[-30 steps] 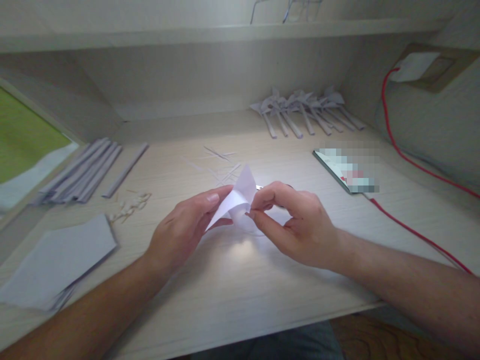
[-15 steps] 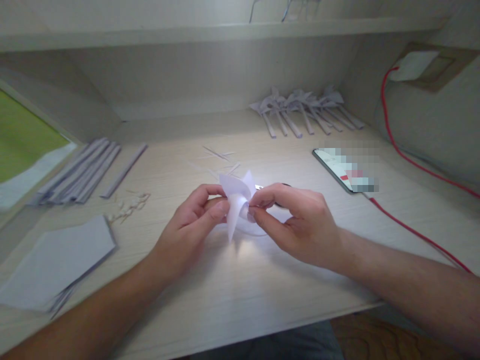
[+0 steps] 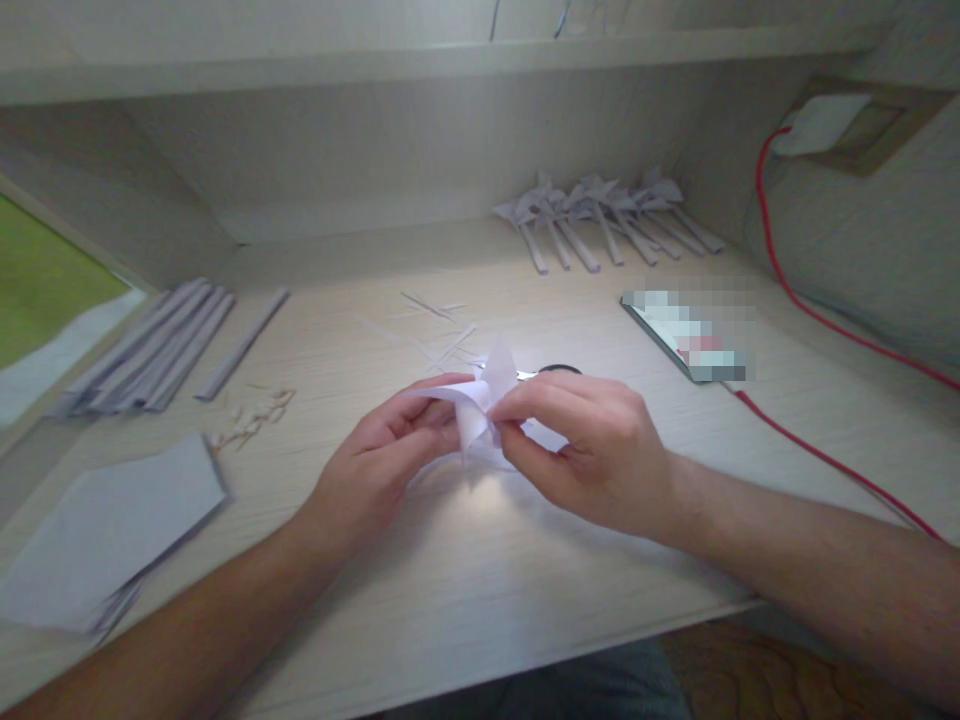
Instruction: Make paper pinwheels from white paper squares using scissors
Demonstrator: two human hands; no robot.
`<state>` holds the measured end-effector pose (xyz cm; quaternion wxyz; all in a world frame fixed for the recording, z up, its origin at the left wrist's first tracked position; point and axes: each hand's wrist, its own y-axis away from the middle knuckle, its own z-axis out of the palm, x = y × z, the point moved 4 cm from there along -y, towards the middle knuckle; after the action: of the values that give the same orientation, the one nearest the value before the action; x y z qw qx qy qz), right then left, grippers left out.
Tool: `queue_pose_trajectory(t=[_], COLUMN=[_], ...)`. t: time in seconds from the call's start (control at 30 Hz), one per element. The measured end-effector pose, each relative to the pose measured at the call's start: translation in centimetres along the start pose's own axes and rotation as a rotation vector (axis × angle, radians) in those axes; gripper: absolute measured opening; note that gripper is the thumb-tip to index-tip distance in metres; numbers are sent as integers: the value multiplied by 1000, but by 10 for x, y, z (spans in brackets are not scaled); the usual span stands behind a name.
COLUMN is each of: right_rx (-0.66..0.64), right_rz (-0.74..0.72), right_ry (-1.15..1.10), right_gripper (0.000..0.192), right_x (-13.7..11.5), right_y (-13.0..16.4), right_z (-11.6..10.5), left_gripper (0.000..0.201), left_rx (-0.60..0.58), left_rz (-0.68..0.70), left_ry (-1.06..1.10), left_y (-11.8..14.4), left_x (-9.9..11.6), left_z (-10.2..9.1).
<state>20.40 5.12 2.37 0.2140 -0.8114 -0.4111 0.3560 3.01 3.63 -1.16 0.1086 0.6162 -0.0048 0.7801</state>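
Observation:
A white paper pinwheel [image 3: 472, 408] with curled blades is held above the desk between my two hands. My left hand [image 3: 397, 435] is closed on its left side, thumb in front and fingers behind the paper. At the pinwheel's centre, the thumb and index finger of my right hand [image 3: 589, 440] are pinched together; anything small between them is hidden. Behind the hands lie scissors [image 3: 559, 371], partly covered by my right hand. More white paper [image 3: 544, 436] shows beneath the pinwheel. Several thin paper strips [image 3: 435, 305] are scattered just beyond.
Several finished pinwheels [image 3: 600, 215] on paper sticks line the back right. Rolled paper tubes [image 3: 150, 345] and a paper stack [image 3: 127, 530] are on the left, near small light-coloured bits [image 3: 251, 420]. A phone [image 3: 682, 335] with a red cable [image 3: 825, 455] lies right.
The pinwheel has turned in my hands: one blade now points left over my left fingers and another stands upright. My right fingertips remain at its centre. The view has shifted slightly.

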Motion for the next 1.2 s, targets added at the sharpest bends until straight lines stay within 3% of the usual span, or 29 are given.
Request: queue_pose_trajectory(t=[0.3, 0.6, 0.83, 1.07, 1.2], right_rx=[24, 13, -3, -92, -126], right_rz=[6, 47, 283, 671, 756], right_ry=[68, 69, -308, -931, -1110], right_gripper=[11, 10, 11, 7, 12], right_x=[2, 4, 12, 24, 28], right_y=[1, 1, 1, -1, 0], right_z=[-1, 1, 6, 18, 23], left_gripper=[36, 27, 22, 12, 10], left_rx=[-43, -31, 64, 163, 141], left_rz=[17, 223, 254, 422, 494], left_ry=[-144, -425, -341, -536, -602], left_y=[0, 5, 6, 17, 20], left_x=[-1, 6, 7, 19, 27], left_z=[-4, 3, -4, -6, -2])
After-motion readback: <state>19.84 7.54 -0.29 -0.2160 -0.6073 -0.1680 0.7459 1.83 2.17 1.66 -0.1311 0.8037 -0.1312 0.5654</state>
